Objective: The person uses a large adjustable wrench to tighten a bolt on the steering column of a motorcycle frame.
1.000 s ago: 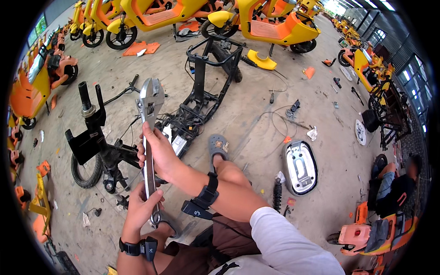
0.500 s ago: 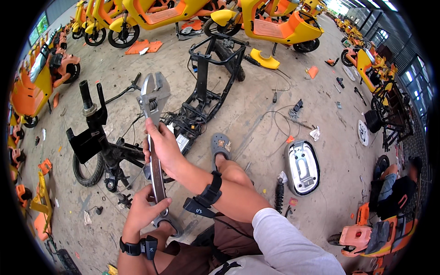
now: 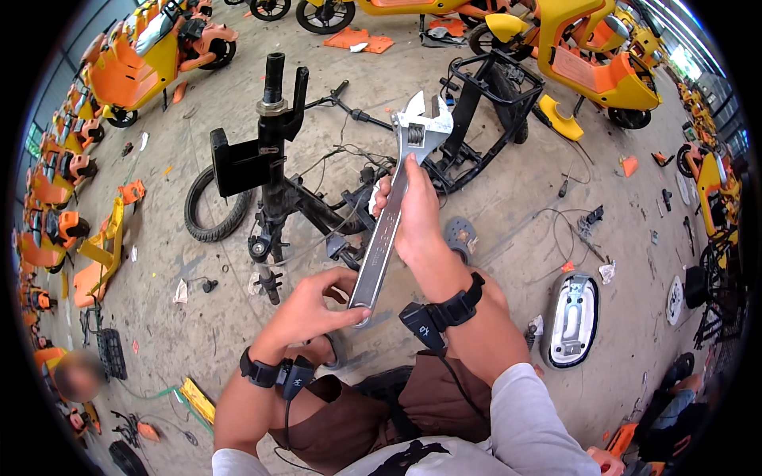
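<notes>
In the head view, we hold an adjustable wrench (image 3: 379, 258) slantwise in front of us, above the floor (image 3: 508, 230).
Our right hand (image 3: 417, 214) is wrapped round the handle just below the head, whose jaws stand apart; our left hand (image 3: 311, 305) curls loosely at the tail end, thumb against it, and we cannot tell whether its fingers press behind. We judge this to be handling the tool, near a black frame (image 3: 274, 202); the next move calls for a steady right-hand grip.
</notes>
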`<action>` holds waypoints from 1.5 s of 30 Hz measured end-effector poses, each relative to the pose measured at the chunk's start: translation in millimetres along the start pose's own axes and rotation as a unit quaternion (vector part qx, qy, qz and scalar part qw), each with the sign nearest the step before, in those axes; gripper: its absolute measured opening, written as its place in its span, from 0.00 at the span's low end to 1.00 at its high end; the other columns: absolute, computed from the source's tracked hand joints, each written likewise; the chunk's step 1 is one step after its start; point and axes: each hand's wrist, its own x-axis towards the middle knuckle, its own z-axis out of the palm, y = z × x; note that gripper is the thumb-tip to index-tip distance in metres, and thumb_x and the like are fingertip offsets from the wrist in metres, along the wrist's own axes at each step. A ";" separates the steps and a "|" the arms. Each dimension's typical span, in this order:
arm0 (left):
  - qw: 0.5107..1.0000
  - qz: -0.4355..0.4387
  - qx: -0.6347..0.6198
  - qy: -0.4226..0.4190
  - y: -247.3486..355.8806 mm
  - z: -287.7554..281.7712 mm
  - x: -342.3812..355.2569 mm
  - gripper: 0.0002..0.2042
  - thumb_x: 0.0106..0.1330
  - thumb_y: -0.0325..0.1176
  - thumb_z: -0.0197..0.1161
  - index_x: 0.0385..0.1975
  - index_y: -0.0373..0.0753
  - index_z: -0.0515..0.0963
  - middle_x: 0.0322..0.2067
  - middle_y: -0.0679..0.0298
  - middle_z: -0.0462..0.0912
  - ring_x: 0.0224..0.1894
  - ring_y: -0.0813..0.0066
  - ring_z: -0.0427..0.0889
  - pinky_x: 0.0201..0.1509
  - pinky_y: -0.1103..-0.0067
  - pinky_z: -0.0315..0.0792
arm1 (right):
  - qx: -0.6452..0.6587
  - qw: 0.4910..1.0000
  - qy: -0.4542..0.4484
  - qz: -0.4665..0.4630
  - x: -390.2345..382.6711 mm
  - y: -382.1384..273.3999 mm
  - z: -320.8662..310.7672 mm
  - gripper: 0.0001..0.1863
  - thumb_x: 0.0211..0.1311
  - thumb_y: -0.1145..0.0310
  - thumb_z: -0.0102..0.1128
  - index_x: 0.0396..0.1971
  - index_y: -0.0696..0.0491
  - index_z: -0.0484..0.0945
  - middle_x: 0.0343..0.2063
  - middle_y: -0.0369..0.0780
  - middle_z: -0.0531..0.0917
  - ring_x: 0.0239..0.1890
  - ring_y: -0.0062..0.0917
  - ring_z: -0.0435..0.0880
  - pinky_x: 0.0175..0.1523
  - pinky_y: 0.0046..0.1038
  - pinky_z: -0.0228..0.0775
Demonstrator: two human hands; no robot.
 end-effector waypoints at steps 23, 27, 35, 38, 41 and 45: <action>0.918 -0.022 -0.351 0.184 -11.0 -8.8 16.3 0.15 0.72 0.37 0.51 0.41 0.28 0.77 0.35 0.52 0.83 0.40 0.63 0.83 0.46 0.71 0.77 | -0.011 0.997 0.022 0.068 -13.3 14.5 8.9 0.16 0.69 0.52 0.48 0.35 0.51 0.63 0.19 0.37 0.73 0.15 0.22 0.72 0.18 0.25 0.67; 0.929 -0.025 -0.277 0.242 -11.0 -2.4 19.5 0.09 0.66 0.31 0.61 0.37 0.30 0.78 0.33 0.57 0.84 0.37 0.72 0.83 0.44 0.78 0.77 | -0.040 0.997 0.015 0.057 -19.6 23.3 11.1 0.16 0.69 0.53 0.48 0.34 0.51 0.63 0.18 0.38 0.74 0.14 0.22 0.72 0.17 0.25 0.66; 0.977 -0.042 -0.122 0.168 -31.2 -9.2 12.5 0.10 0.64 0.31 0.64 0.39 0.31 0.79 0.34 0.64 0.83 0.36 0.81 0.80 0.42 0.82 0.74 | -0.130 0.987 -0.076 0.057 -29.0 30.6 16.1 0.16 0.71 0.53 0.46 0.34 0.52 0.66 0.18 0.38 0.73 0.14 0.21 0.72 0.18 0.23 0.65; 0.985 -0.059 -0.109 0.118 -29.8 -10.5 7.8 0.13 0.65 0.33 0.63 0.43 0.29 0.78 0.36 0.62 0.83 0.39 0.79 0.81 0.45 0.82 0.74 | -0.139 0.982 -0.112 0.055 -31.1 34.9 15.9 0.16 0.71 0.53 0.45 0.36 0.53 0.66 0.18 0.38 0.73 0.14 0.21 0.72 0.17 0.23 0.65; 0.987 -0.088 -0.110 0.079 -24.3 -11.6 3.6 0.14 0.66 0.33 0.63 0.44 0.28 0.78 0.36 0.62 0.83 0.39 0.79 0.81 0.45 0.82 0.74 | -0.152 0.977 -0.134 0.067 -35.0 34.2 21.6 0.16 0.71 0.54 0.44 0.36 0.53 0.66 0.18 0.38 0.74 0.14 0.21 0.72 0.17 0.23 0.66; 0.991 -0.092 -0.085 0.044 -15.2 -12.1 -2.5 0.15 0.66 0.35 0.62 0.44 0.28 0.78 0.35 0.63 0.83 0.38 0.80 0.81 0.44 0.82 0.74 | -0.152 0.974 -0.151 0.074 -34.4 36.0 23.8 0.15 0.72 0.55 0.43 0.35 0.53 0.66 0.18 0.38 0.73 0.14 0.21 0.72 0.17 0.24 0.66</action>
